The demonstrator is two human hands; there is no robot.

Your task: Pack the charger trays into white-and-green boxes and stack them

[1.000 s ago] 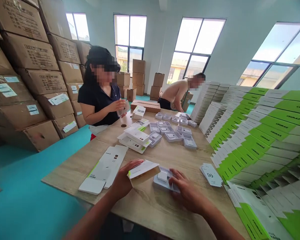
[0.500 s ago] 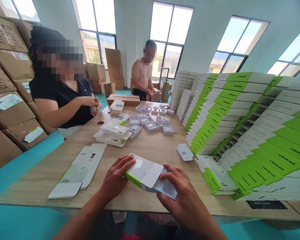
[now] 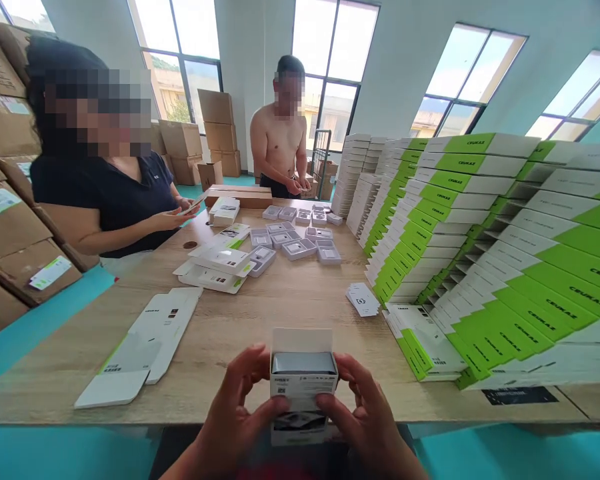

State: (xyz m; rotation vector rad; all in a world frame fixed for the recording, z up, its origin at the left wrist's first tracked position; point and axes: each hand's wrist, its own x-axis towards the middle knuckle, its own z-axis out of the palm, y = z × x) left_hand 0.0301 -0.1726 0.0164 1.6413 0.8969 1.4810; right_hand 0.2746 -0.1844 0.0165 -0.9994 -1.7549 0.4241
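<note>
Your box point(image 3: 303, 388) looks like smooth, printed card around a plastic-looking insert point(image 3: 303, 363); your table point(image 3: 275, 300) is smooth and wood-grained, the cartons point(image 3: 219, 137) matt cardboard.

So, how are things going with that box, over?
Left hand, right hand: both gripping box. End open, flap up, grey insert inside. White cards beyond, apart from hands.

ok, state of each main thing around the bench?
Left hand: gripping the held box
Right hand: gripping the held box
Held box: one end open, flap raised
Grey insert: inside that box
Flat cartons: unfilled, lying on the table
Loose trays: open-topped, some holding white items
Cards: loosely stacked
Green-and-white boxes: stacked high
</note>
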